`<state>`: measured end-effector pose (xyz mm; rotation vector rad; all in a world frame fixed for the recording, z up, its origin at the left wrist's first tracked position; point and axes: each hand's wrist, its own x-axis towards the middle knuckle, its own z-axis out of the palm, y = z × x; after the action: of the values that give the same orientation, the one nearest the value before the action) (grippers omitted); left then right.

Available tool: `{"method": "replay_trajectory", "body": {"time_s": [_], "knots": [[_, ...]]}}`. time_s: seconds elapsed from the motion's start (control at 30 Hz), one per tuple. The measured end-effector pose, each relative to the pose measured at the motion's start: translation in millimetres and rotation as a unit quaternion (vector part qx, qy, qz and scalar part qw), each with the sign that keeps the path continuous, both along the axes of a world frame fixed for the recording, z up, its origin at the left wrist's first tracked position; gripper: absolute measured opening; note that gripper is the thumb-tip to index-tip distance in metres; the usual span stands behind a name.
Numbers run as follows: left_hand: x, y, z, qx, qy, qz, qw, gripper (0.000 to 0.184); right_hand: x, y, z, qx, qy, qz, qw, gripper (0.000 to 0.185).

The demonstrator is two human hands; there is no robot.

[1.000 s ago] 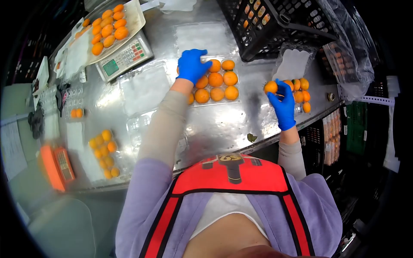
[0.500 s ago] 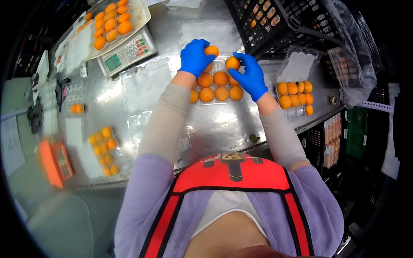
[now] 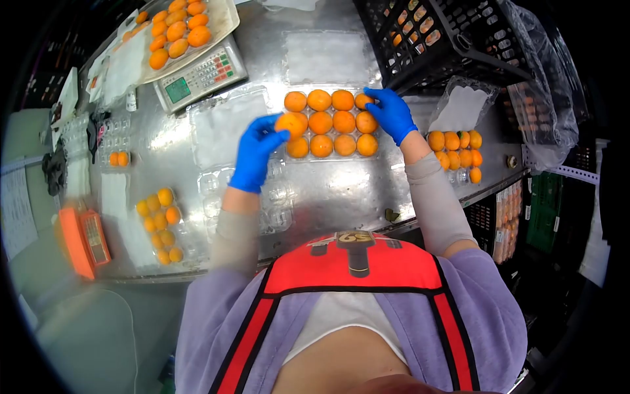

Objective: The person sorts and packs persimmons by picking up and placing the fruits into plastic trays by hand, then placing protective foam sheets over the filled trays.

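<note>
A clear plastic tray (image 3: pixel 332 158) in front of me holds rows of orange-coloured apricots (image 3: pixel 343 122). My left hand (image 3: pixel 254 152), in a blue glove, grips an apricot (image 3: pixel 289 127) between thumb and fingers at the tray's left side; I cannot tell whether this fruit rests in a cell or is just above it. My right hand (image 3: pixel 394 117), gloved too, has its fingertips on the apricot (image 3: pixel 363 101) in the tray's upper right corner. The tray's clear lid (image 3: pixel 328 59) lies folded back behind the fruit, with a white pad on it.
A scale (image 3: pixel 200 75) with a pan of apricots stands at upper left. A black crate (image 3: pixel 453 52) is at upper right. Smaller trays of fruit (image 3: pixel 453 156) (image 3: pixel 158 223) lie on both sides. An empty clear tray (image 3: pixel 226 125) sits left; an orange device (image 3: pixel 84 243) is lower left.
My left hand has moved down and left from the tray's back row to its left side, holding an apricot. My right hand stays by the upper right corner. The back row now shows filled.
</note>
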<state>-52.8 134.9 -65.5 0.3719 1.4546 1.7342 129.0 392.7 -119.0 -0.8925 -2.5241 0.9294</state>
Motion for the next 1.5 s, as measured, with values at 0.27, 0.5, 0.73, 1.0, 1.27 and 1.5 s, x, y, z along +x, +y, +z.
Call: {"method": "replay_trajectory", "body": {"time_s": [0.27,0.5,0.73,1.0,1.27,1.5], "knots": [[73,2,-16,-0.032,-0.076,-0.061,0.995,0.036,18,-7,-10,0.048,0.111,0.010,0.993,0.017],[99,24,-28,-0.037,0.174,-0.107,0.978,0.043,51,-101,44,-0.450,0.153,0.052,0.878,0.041],[102,30,-12,0.017,0.322,-0.134,0.937,0.055,170,-51,34,-0.331,0.290,-0.248,0.863,0.033],[-38,-90,-41,-0.212,0.504,0.257,0.797,0.062,294,5,-8,-0.253,0.091,-0.371,0.889,0.030],[-49,-171,-74,-0.397,0.353,0.167,0.831,0.078,276,5,-15,0.084,-0.094,-0.310,0.942,0.038],[-6,-219,-77,-0.397,0.374,0.162,0.822,0.068,207,-23,30,0.088,0.191,-0.213,0.954,0.041]]}}
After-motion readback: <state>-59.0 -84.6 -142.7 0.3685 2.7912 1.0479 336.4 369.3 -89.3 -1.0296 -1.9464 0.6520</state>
